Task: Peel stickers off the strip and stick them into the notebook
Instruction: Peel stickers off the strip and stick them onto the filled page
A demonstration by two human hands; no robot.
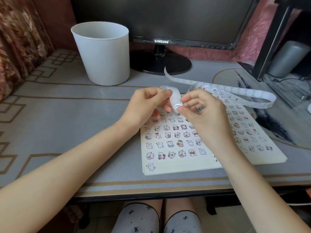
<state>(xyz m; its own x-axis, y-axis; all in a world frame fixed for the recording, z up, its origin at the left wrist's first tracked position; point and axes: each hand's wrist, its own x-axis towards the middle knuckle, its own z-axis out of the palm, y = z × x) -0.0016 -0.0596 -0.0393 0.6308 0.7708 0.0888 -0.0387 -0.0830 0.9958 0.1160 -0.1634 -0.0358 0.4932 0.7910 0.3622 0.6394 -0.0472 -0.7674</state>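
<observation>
The left hand [148, 103] has its grip clamped on the looped strip [249, 92]. The right hand [202, 113] has its grip pinching a sticker [177, 106] on it, just above the open notebook [168, 169]. The strip trails right across the surface [67, 115], near a white bin [102, 56] and a monitor [168, 17].

Glossy paper strip [242, 90]; matt paper notebook [176, 167]; smooth matt plastic bin [104, 56]; glossy blk plastic monitor base [151, 64].

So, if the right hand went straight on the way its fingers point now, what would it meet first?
The right hand would likely meet the sticker on the bent strip at once; its fingertips seem to pinch it. Behind it is the left hand. Depth is unclear.
</observation>
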